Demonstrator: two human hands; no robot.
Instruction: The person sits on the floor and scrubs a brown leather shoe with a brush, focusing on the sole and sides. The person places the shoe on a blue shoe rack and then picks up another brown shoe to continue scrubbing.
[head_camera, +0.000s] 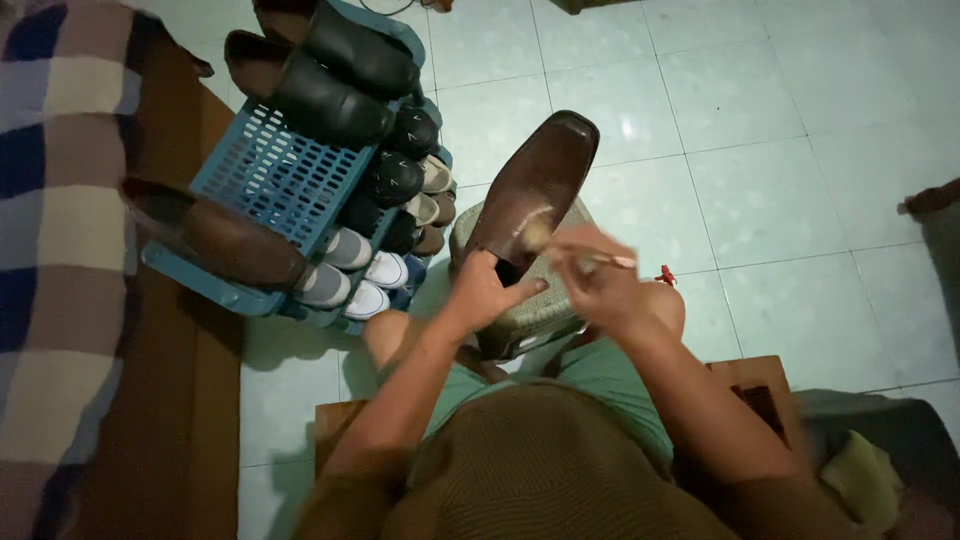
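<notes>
A brown leather shoe (535, 185) with a squared toe points away from me over the tiled floor. My left hand (487, 292) grips it at the heel opening, fingers inside. My right hand (597, 280) is closed on a small brush (588, 258) whose bristles touch the shoe's upper near the opening; the hand is blurred. Below the shoe stands a greenish stool (520, 315) between my knees.
A blue plastic shoe rack (270, 175) at the left holds several dark shoes and white sneakers, with a brown shoe (215, 235) on its near edge. A plaid cloth (55, 230) lies at far left. A small red object (665, 274) sits on the floor.
</notes>
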